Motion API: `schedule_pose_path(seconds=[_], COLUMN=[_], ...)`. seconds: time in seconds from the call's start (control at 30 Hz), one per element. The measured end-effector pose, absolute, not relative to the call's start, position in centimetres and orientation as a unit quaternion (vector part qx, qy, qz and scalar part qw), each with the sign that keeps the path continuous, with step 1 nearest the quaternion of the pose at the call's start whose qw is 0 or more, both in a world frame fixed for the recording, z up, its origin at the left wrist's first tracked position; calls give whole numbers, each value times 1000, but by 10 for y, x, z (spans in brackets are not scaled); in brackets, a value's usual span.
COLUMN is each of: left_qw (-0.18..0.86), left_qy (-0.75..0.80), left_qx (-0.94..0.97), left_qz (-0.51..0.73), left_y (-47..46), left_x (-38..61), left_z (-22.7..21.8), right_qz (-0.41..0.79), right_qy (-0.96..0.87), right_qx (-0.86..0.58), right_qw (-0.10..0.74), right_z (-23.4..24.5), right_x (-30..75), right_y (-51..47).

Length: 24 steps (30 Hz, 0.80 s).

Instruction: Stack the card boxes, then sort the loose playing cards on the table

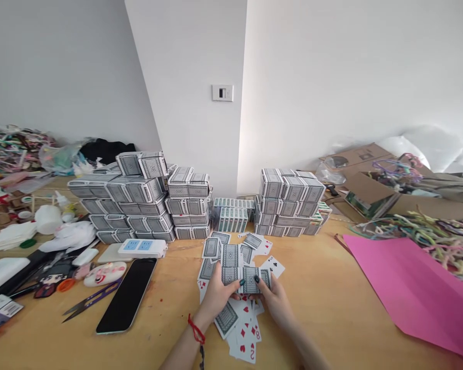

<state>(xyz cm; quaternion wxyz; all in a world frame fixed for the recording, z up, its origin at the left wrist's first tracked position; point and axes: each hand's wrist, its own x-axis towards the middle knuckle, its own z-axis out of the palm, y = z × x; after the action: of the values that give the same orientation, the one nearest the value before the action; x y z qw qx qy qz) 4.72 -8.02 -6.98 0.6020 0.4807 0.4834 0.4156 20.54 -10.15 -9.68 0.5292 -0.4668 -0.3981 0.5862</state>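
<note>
Left hand (pixel 218 293) and right hand (pixel 274 298) hold patterned cards (pixel 250 280) (loose cards (pixel 227 318) beneath).

The sole head-worn camera is looking forward and down over the wooden worktop (pixel 332 293), facing the white wall (pixel 332 77), viewing the left hand (pixel 219 291) and right hand (pixel 274 298) from nearby.

A braided red cord bracelet (pixel 196 330) circles the left wrist. The bare left forearm (pixel 181 352) slants up toward that bracelet from the near side, and the bare left hand (pixel 216 295) reaches just beyond it, closed in a grip. Well to the bracelet's right, the bare right forearm (pixel 304 341) angles inward, its bare right hand (pixel 277 303) gripping too. Both thumbs, nails painted dark teal, point toward each other, tips apart; the other fingers are mostly hidden.
</note>
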Motion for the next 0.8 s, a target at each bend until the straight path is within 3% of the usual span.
schedule_pose_path(seconds=[0.8], left_qw=[565], left_qy=[475], left_qx=[477], left_qz=[477], left_y=[-78], left_x=[45], left_z=[-82], right_qz=[585], right_qy=[-437], right_qx=[-473], right_qw=[493], right_z=[-97], right_x=[204], right_y=[-104])
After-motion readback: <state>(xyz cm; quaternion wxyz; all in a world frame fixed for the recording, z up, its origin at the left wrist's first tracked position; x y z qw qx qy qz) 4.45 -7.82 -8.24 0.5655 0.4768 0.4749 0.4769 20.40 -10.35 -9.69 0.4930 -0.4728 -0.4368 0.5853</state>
